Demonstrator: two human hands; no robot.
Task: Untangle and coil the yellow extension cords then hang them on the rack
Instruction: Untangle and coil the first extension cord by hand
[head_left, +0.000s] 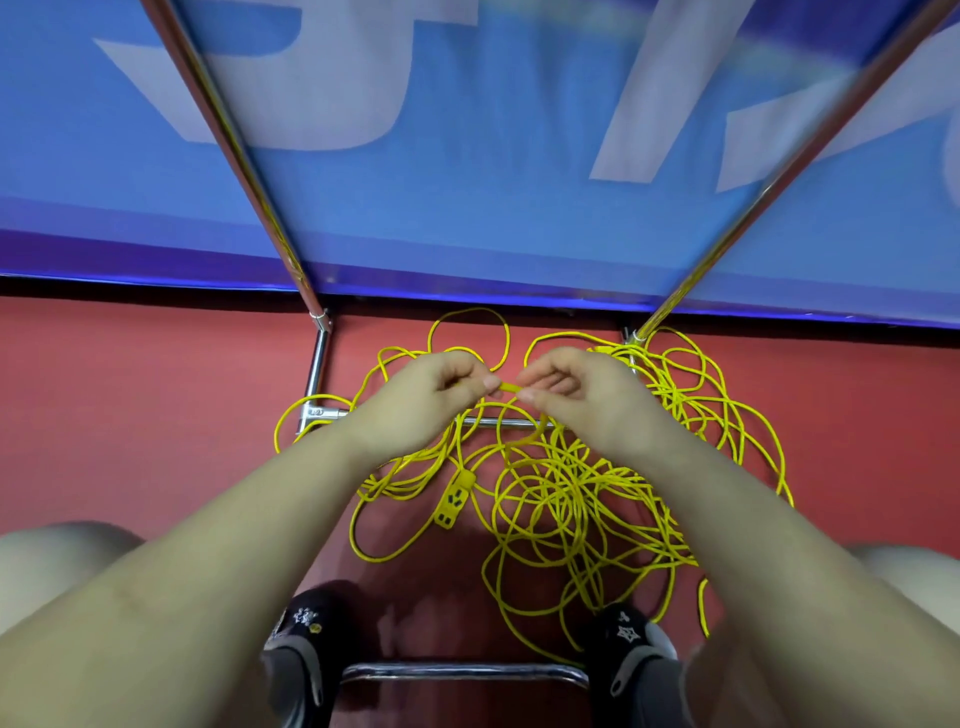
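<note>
Hands, left (431, 400) and right (576, 397), both pinching one yellow cord (511, 387) above the tangled pile (561, 499).

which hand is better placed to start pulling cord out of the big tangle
Right, probably. Both hands pinch the same strand, but the right hand sits nearer the densest tangle; the left hand can anchor.

The yellow extension cords (566, 499) lie in a loose tangled heap on the red floor, spilling right, their socket block (455, 499) near the middle.

The rack (317, 374), chrome tubing, stands just behind.
</note>
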